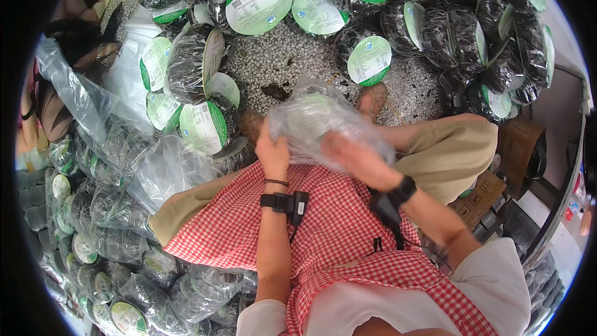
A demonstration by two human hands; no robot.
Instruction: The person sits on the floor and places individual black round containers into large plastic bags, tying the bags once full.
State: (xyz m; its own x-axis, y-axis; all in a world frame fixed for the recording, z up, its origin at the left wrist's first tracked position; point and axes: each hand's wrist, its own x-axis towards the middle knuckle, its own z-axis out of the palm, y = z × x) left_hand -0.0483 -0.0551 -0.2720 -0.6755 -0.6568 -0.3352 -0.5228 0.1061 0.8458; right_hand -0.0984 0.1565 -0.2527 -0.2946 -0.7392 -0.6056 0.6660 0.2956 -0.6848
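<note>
A clear plastic bag (pixel 322 116) lies over my lap, crumpled and blurred, with something pale green showing through it. My left hand (pixel 273 149) grips the bag's left edge, fingers curled in. On the bag's right part is my right hand (pixel 350 156), blurred by motion and partly behind the film; whether its fingers are closed on anything cannot be made out. Just left of my left hand, dark wrapped packs with a round green-and-white label (pixel 203 128) stand on the speckled floor. Beyond the bag, another dark pack has a similar label (pixel 369 60).
Many wrapped dark packs (pixel 452 37) form an arc ahead and to the right; more bagged packs (pixel 116 242) are heaped at left. Loose clear plastic (pixel 170 168) lies by my left knee. Cardboard boxes (pixel 480 198) stand at right. Another person (pixel 30 126) is at far left.
</note>
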